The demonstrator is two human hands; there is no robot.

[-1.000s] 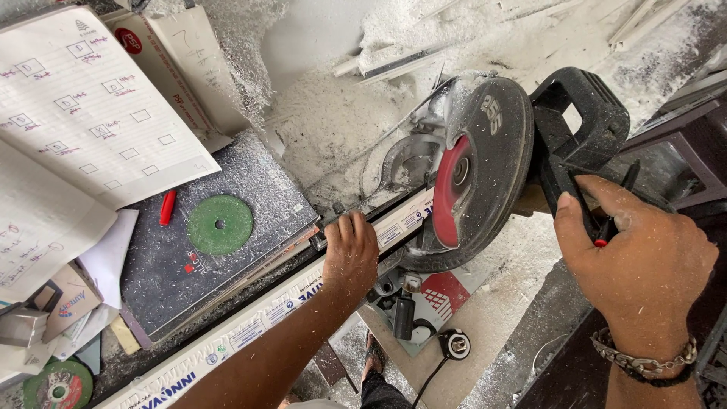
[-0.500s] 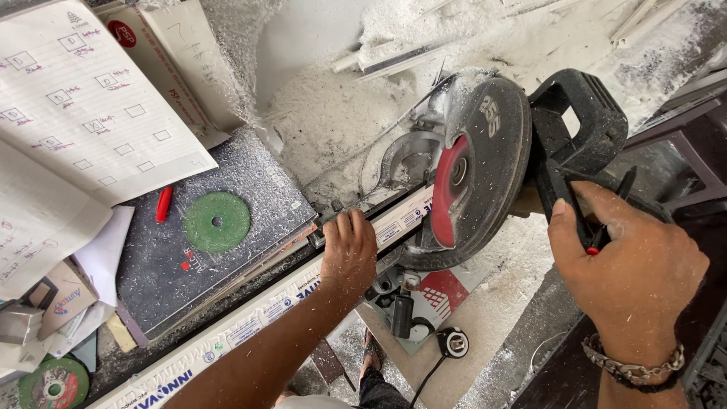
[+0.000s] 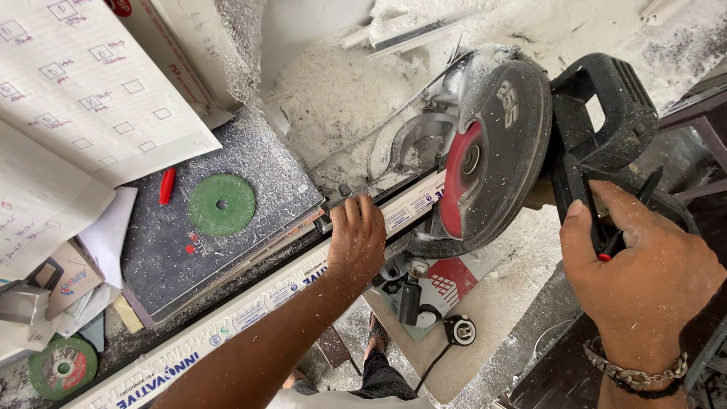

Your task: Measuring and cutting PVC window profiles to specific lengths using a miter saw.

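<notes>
Two hands: both on the job.
Left hand: flat, fingers spread, pressing the long white profile just beside the saw blade.
Right hand: closed around the black saw handle.
Room: green disc and red marker lie well apart, left of the profile.

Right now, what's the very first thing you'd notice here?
The big round saw with its red blade, right of centre, dusted white. The right hand grips its black handle, while the left hand presses a long white strip beside the blade. A green disc lies on the dark board at left.
</notes>
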